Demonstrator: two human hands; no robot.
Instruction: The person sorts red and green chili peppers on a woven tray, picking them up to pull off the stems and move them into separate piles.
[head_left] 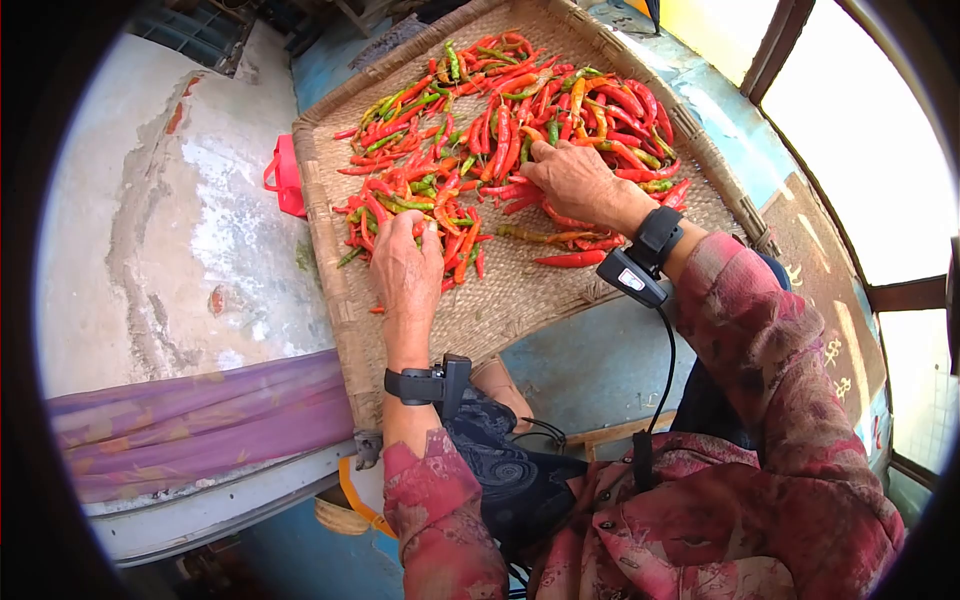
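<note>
A large woven tray (520, 293) bears heaps of red, orange and green chili peppers (510, 120). My left hand (408, 275) is at the near edge of the smaller, left-hand heap, its fingertips bent in among the chilies; what they hold, if anything, is hidden. My right hand (580, 185) reaches over the larger heap on the right. Its fingers are curled down at the chilies, and their tips are partly hidden. Just below my right hand, a long brownish pepper (535, 236) and a red chili (571, 259) lie on the weave.
A pink-red plastic item (287, 177) stands beside the tray's left rim. Purple cloth (210, 415) hangs at the left, below a worn wall (220, 210). Bright window panes are at the right. A cable runs down from the device on my right wrist.
</note>
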